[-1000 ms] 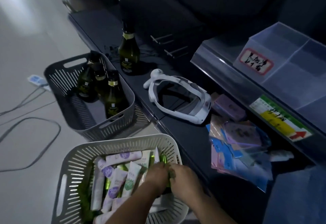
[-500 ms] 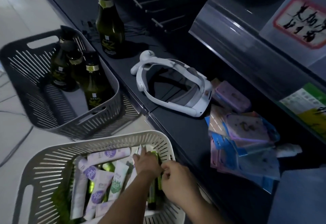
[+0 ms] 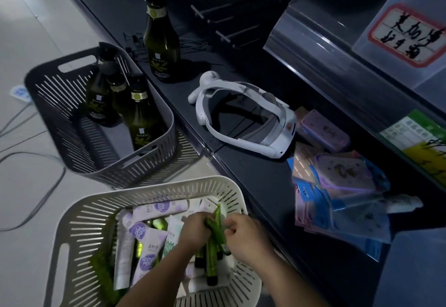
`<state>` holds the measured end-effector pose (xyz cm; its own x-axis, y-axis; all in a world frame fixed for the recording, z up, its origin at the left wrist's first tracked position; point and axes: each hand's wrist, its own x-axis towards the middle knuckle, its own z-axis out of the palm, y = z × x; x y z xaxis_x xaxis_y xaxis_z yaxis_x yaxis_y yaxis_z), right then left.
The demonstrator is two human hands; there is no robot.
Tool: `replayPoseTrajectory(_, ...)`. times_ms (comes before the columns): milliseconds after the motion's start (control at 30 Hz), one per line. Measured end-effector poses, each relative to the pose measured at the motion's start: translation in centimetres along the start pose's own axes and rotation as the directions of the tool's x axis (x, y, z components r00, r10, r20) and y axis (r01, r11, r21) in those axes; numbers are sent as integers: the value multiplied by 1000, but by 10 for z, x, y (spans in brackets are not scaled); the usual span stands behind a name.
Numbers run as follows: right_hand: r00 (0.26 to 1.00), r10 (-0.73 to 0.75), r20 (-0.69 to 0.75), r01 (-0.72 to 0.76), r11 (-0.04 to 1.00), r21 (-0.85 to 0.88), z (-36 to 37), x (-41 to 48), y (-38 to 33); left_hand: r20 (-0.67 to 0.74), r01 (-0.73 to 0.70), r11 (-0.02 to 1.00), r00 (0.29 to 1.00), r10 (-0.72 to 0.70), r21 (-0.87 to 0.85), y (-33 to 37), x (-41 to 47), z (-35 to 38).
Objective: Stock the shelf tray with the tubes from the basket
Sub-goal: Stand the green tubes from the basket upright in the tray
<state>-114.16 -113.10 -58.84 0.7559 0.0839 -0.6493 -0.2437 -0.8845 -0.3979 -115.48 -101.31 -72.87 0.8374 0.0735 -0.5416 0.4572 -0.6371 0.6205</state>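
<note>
In the white basket point(image 3: 79, 212), low in view, the left hand's point(image 3: 193, 232) fingers are clenched round a bundle of green tubes point(image 3: 213, 253). The tubes hang cap-down with their crimped ends up. The right hand's point(image 3: 246, 236) fingers curl in from the other side and pinch the same bundle near its top. Both forearms reach in from the bottom edge, wrists close together over the basket's right half.

Left of the hands, white and purple tubes point(image 3: 147, 241) lie loose on the basket bottom, overlapping. The basket is slotted plastic with rounded corners, and its right rim sits just beside the edge of the dark shelf point(image 3: 255, 186). A grey slotted basket point(image 3: 48, 89) stands behind it on the pale floor point(image 3: 26, 29), holding dark glass bottles point(image 3: 142, 118). A cable point(image 3: 36, 198) loops past on the left.

On the shelf stand another bottle point(image 3: 161, 46), a white headset point(image 3: 243, 123) and a heap of glossy packets point(image 3: 337, 186). Bare shelf lies between the headset and the front edge. The clear plastic tray point(image 3: 391, 62), with a red-bordered label, sits up at the right, well apart from the hands.
</note>
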Motion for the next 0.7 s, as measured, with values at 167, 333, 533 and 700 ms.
replayPoseTrajectory(167, 999, -31, 29, 32, 999, -18, 1, 4, 2, -30, -14, 970, 1000, 7, -244, 3, -11, -9)
replayPoseTrajectory(333, 995, -45, 91, 48, 998, -32, 10, 10, -4, 7, -46, 867, 998, 57, -497, 13, -31, -30)
replayPoseTrajectory(533, 988, -119, -104, 113, 992, -62, -1, 4, -11, 29, -21, 677, 998, 62, -736, 33, -43, -56)
replayPoseTrajectory(700, 990, 42, -131, 8, 935, 355, -14, 1, -20, 2, -16, 642, 1000, 27, -766, 48, -46, -76)
